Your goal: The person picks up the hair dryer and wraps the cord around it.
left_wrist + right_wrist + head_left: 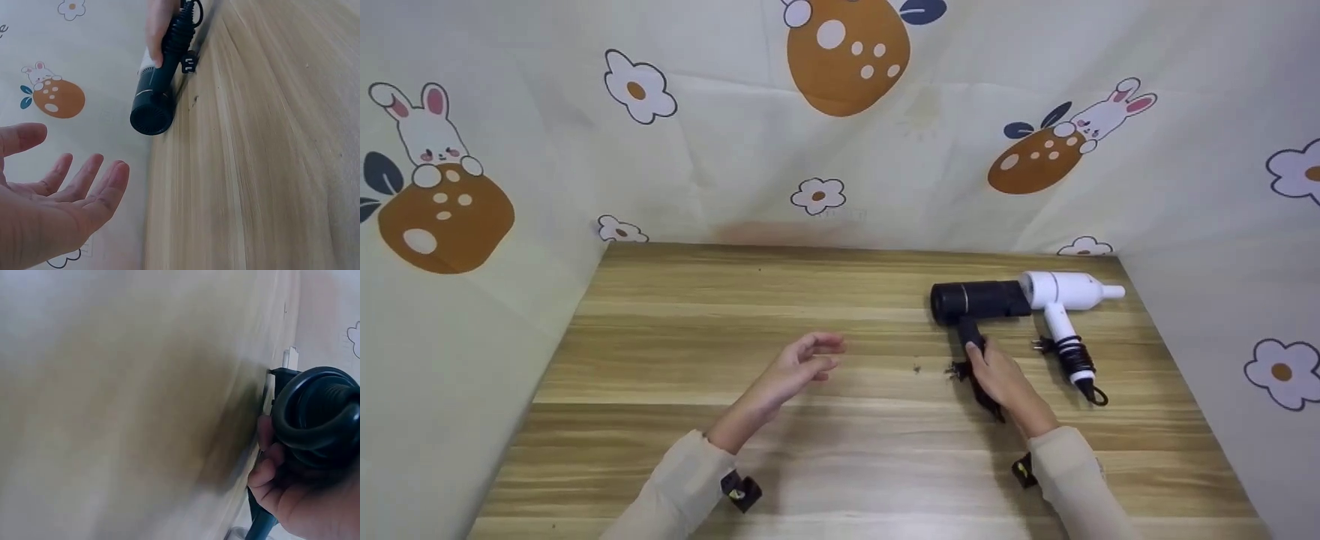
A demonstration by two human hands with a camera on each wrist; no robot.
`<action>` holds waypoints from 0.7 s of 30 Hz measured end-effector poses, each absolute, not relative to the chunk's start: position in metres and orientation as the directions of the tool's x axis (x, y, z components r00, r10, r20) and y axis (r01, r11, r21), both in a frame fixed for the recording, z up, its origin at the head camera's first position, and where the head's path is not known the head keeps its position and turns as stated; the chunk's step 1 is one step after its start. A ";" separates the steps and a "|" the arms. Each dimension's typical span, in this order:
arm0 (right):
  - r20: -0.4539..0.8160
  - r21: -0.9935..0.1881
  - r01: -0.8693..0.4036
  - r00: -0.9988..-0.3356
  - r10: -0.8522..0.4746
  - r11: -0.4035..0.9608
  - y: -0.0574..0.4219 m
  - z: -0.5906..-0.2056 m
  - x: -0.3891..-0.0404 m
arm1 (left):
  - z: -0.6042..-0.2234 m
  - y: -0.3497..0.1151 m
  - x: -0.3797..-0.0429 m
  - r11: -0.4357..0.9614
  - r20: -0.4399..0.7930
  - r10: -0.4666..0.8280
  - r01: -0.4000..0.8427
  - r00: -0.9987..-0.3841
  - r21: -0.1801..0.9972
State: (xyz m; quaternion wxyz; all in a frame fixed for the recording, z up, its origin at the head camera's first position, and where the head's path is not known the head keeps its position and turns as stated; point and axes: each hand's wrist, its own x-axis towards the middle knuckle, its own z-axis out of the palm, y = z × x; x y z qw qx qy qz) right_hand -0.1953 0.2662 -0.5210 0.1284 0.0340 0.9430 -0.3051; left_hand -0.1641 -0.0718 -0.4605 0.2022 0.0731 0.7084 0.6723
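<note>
My right hand [1001,375] grips the handle of a black hair dryer [986,300] at the right of the table. Its barrel lies crosswise, and its plug [958,370] sticks out left of the handle. In the right wrist view the fingers [263,473] curl round the handle, beside the thick black coiled cord [289,419]. A white hair dryer [1065,291], its handle wrapped in black cord, lies just right of the black one; their ends overlap in the head view. Over the table's middle, my left hand [799,366] hangs with fingers spread loosely and nothing in it.
The wood-grain table [720,300] meets a pale curtain [720,165] printed with rabbits, oranges and flowers along its back and sides. A small dark speck [916,368] lies on the wood left of the black dryer's plug.
</note>
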 end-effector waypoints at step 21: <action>0.190 -0.256 -0.399 -0.914 -0.359 0.880 0.242 -0.458 -0.184 | -0.468 -0.085 -0.183 0.811 0.096 0.548 0.556 -0.831 0.182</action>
